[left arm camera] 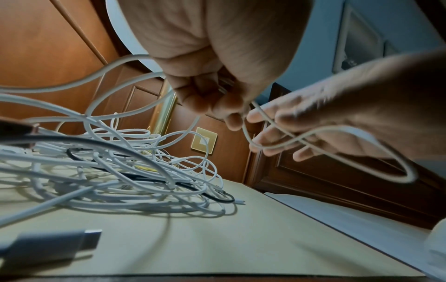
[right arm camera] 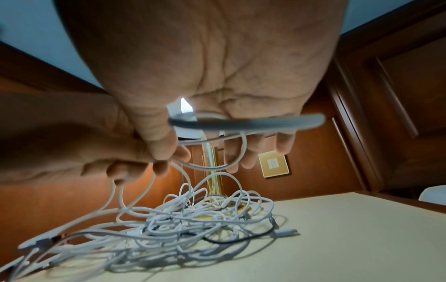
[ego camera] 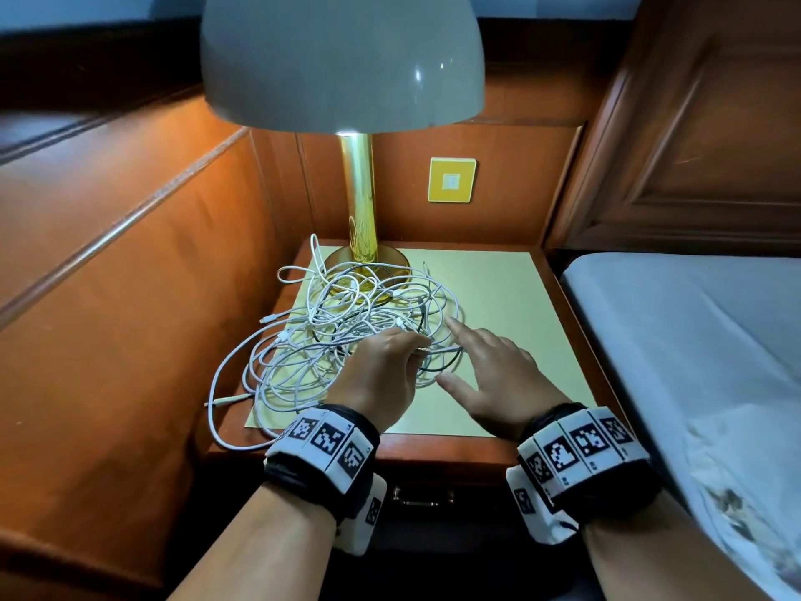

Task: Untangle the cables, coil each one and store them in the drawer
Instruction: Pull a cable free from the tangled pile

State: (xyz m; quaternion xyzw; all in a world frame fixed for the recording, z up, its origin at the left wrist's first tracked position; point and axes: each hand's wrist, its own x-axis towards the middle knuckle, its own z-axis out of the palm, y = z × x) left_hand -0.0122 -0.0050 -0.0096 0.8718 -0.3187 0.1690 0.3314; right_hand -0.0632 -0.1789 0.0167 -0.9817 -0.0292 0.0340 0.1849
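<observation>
Clearly the untangling step is only beginning: the cables (ego camera: 346, 336) lie in one loose heap, mostly white with a black strand running through, on the left and middle of the desk (ego camera: 498, 297), spilling over its left and front edges. At the far left of the heap a white plug end (ego camera: 212, 404) trails off the pale top. Behind the heap stands a lamp (ego camera: 359, 201) with a brass stem, and some loops lie against its base.

Moving rightward, the left hand (ego camera: 381, 375) sits at the near right edge of the heap with its fingers (left arm camera: 205, 95) curled, pinching a white strand and lifting it off the pile. Just beside it, the right hand (ego camera: 494, 375) is spread, fingers (left arm camera: 272, 133) straight and loose, with a loop of the same white cable draped across them rather than gripped.

Below the front edge, the drawer (ego camera: 422, 496) looks closed; only its brass handle shows between the wrists. Further right lies a bed (ego camera: 693, 340).

Nothing is coiled yet. The next move likely calls for following the lifted strand to a free end and drawing it out slowly, since a hard pull could tighten knots or drag the heap into the lamp.
</observation>
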